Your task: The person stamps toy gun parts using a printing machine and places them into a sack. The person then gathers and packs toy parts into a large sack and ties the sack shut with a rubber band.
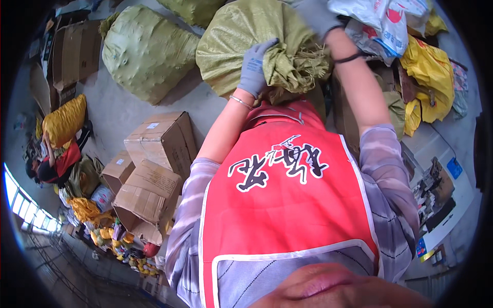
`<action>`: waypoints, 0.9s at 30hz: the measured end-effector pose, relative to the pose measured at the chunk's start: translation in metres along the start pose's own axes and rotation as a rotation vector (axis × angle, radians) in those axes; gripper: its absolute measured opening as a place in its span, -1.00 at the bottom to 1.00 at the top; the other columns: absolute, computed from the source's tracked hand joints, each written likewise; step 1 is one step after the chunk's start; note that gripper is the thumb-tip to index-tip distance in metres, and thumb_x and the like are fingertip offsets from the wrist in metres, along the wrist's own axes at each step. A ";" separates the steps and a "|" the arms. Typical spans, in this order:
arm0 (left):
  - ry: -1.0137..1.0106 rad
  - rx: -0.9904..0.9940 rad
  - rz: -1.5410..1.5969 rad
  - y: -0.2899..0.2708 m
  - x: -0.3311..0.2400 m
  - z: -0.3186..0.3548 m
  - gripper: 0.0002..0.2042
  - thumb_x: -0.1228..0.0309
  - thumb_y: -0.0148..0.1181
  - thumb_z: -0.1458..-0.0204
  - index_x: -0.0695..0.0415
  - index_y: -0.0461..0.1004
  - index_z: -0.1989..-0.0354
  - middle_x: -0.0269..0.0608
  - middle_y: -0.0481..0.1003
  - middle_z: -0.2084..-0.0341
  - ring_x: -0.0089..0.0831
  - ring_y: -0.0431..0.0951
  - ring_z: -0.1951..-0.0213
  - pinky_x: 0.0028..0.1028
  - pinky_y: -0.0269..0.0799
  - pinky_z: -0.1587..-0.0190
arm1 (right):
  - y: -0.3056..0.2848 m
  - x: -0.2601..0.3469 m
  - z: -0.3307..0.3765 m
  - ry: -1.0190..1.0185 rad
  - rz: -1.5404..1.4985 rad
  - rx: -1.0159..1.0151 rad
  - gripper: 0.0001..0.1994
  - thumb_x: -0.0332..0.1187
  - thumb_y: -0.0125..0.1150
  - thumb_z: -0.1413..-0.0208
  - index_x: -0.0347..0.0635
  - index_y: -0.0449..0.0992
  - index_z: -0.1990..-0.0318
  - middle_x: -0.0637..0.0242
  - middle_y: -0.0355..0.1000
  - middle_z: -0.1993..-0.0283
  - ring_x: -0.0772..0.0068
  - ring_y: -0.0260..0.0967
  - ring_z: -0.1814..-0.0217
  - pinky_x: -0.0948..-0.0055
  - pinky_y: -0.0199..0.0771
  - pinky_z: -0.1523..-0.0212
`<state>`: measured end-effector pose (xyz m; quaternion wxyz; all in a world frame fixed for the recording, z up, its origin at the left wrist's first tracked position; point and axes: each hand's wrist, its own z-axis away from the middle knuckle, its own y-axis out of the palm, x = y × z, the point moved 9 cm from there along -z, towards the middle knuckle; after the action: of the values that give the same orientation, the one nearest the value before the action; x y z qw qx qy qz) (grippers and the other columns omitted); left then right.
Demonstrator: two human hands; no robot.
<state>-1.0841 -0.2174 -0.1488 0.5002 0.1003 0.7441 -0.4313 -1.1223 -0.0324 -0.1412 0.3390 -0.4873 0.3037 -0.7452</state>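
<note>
A bulging olive-green woven sack (241,38) stands in front of me, its gathered, frayed mouth turned toward my apron. My left hand (253,72), in a grey glove, grips the bunched fabric at the side of that mouth. My right hand (316,18), also grey-gloved, is over the sack's far right side, beside some white plastic bags (375,25). Motion smears its fingers, so I cannot tell whether they hold anything.
Another lumpy green sack (149,54) lies to the left. Cardboard boxes (159,141) are stacked at my left side. Yellow bags (429,72) hang or lie at the right. Further left, a person in red and black (61,167) bends beside a yellow sack (67,120).
</note>
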 end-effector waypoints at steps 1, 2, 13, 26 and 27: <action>-0.002 0.039 0.003 0.002 -0.001 -0.001 -0.49 0.30 0.18 0.19 0.09 0.38 -0.04 -0.06 0.43 0.16 -0.12 0.37 0.09 -0.32 0.28 -0.02 | 0.015 0.044 0.005 -0.085 -0.065 -0.003 -0.62 -0.05 -0.08 -0.19 -0.13 0.40 0.04 0.16 0.49 0.17 0.13 0.46 0.25 0.31 0.43 0.21; 0.081 0.058 -0.254 0.008 -0.003 0.002 -0.51 0.31 0.15 0.16 0.10 0.37 -0.04 -0.05 0.43 0.17 -0.10 0.38 0.10 -0.31 0.27 -0.02 | 0.036 0.074 0.008 -0.170 -0.130 -0.007 -0.57 -0.03 -0.12 -0.20 -0.12 0.38 -0.04 0.06 0.46 0.06 0.01 0.44 0.12 0.26 0.40 0.09; 0.004 0.130 -0.237 0.018 0.014 0.023 -0.63 0.34 0.06 0.07 0.02 0.39 0.02 -0.17 0.44 0.22 -0.21 0.40 0.12 -0.32 0.27 0.01 | 0.036 0.006 0.006 -0.164 0.085 -0.026 -0.73 -0.24 0.02 -0.16 -0.05 0.44 0.03 0.20 0.43 0.13 0.17 0.38 0.05 0.33 0.35 0.01; -0.009 0.167 -0.283 0.025 0.032 0.018 -0.67 0.33 0.05 0.06 0.08 0.41 0.07 -0.12 0.46 0.24 -0.18 0.43 0.15 -0.29 0.30 0.06 | 0.160 -0.053 -0.034 -0.164 0.075 -0.041 -0.63 -0.19 0.05 -0.08 -0.14 0.39 -0.01 0.09 0.34 -0.01 0.02 0.29 -0.07 0.20 0.29 -0.09; -0.003 0.138 -0.259 0.024 0.035 0.015 -0.69 0.31 0.06 0.07 0.09 0.43 0.12 -0.11 0.45 0.22 -0.18 0.42 0.14 -0.29 0.30 0.05 | 0.165 -0.052 -0.031 -0.162 0.083 -0.055 -0.61 -0.18 0.06 -0.08 -0.13 0.38 -0.03 0.11 0.33 -0.03 0.03 0.26 -0.10 0.21 0.27 -0.12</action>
<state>-1.0768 -0.2241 -0.1933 0.4335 0.0367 0.7187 -0.5424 -1.1012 -0.0835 -0.3084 0.3796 -0.5422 0.3154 -0.6800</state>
